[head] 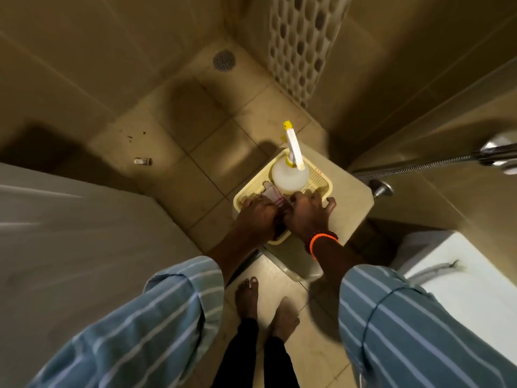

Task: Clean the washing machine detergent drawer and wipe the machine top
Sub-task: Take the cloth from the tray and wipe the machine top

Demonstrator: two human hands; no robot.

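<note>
A pale yellow perforated tray (321, 182) sits on a beige stool (352, 197) in the tiled corner. In it stands a white spray bottle (289, 176) with a yellow nozzle. A white cloth with pink stripes (270, 193) lies beside the bottle. My left hand (258, 215) reaches into the tray with its fingers curled down on the near end of the cloth. My right hand (307, 214) rests in the tray just before the bottle's base, fingers spread and thumb out to the right. Something dark (280, 223) lies between the two hands, mostly hidden.
A large white surface (70, 233) fills the left side, and a white appliance with a grey hose (461, 278) stands at the lower right. A chrome shower hose and tap (419, 163) jut from the right wall. A floor drain (223, 60) lies in the far corner. My bare feet (265, 309) stand on the tiles.
</note>
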